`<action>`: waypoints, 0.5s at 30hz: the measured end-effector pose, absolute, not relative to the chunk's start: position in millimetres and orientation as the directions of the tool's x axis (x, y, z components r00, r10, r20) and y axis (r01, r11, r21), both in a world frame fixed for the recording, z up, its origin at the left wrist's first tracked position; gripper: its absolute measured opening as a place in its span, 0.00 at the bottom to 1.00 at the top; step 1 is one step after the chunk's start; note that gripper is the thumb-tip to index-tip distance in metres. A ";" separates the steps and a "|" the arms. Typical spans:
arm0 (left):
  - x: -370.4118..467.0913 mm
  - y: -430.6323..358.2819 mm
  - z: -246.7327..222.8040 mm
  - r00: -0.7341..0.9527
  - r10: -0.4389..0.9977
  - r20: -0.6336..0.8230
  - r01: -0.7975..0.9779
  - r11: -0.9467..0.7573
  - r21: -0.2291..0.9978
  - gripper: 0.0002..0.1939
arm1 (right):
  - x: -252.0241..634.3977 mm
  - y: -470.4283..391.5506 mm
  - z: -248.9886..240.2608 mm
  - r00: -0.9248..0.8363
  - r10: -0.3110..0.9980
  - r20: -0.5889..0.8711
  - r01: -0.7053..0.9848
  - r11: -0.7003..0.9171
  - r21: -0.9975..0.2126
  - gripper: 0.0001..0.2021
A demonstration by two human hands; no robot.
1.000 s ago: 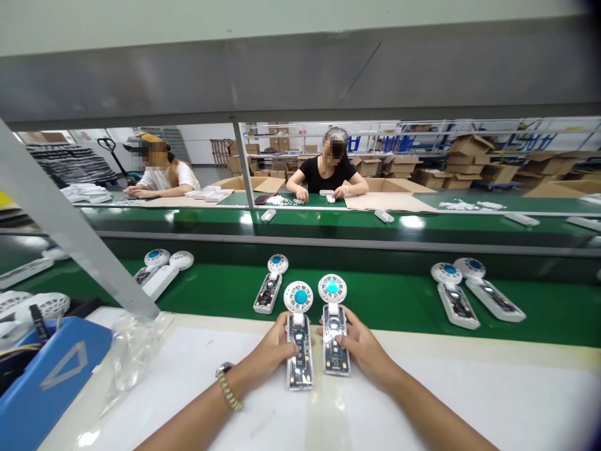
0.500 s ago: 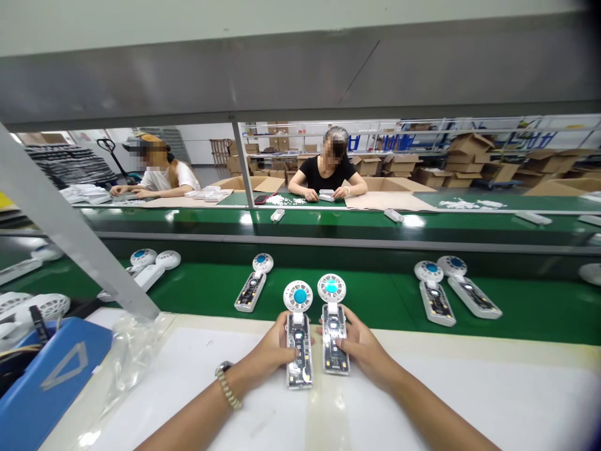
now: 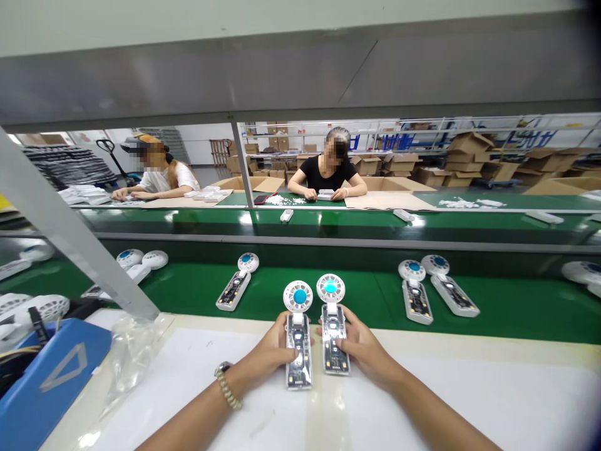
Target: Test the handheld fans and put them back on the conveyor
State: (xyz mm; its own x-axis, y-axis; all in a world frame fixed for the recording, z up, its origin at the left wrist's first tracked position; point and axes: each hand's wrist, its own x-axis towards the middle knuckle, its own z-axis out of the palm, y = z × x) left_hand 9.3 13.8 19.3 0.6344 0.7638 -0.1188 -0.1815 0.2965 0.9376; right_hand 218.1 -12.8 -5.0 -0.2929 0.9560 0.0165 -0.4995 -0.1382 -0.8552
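Observation:
Side by side over the white work surface are two small handheld fans, each with a round slotted white head, a blue centre and a clear body showing a circuit board. My left hand (image 3: 271, 352) is closed round the left fan (image 3: 299, 369), its thumb lying on the front of the body. In my right hand (image 3: 362, 348) is the right fan (image 3: 334, 360), also gripped at the body with the thumb on its front. Both heads point away from me, and the two bodies are slightly apart. The fingers behind the fans are mostly hidden.
Beyond the white work surface (image 3: 422, 401) runs a green belt (image 3: 319, 266) carrying several similar fans (image 3: 233, 289). A blue bin (image 3: 51, 382) and a clear plastic bag (image 3: 129, 357) lie left, near a slanted post (image 3: 70, 219). Two people sit across a second belt.
The fans on the near belt have shifted left, while white casings on the far belt have moved right. My hands and both held fans stay almost still.

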 end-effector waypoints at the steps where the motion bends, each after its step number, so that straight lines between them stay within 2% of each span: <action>1: 8.9 13.8 19.0 0.636 0.763 -0.117 -0.182 0.295 0.938 0.30 | 218.1 -12.6 -4.9 -0.292 0.956 0.014 -0.498 -0.139 -0.856 0.35; 15: 7.1 16.0 13.7 0.654 0.749 -0.104 -0.196 0.301 0.933 0.32 | 216.5 -16.2 6.5 -0.280 0.960 -0.022 -0.502 -0.166 -0.849 0.35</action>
State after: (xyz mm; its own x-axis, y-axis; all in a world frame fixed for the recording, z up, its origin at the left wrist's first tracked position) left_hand 7.1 16.0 13.7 0.6541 0.7493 -0.1039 -0.1961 0.3006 0.9334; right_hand 216.5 -16.2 6.5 -0.2798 0.9598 -0.0222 -0.5021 -0.1659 -0.8487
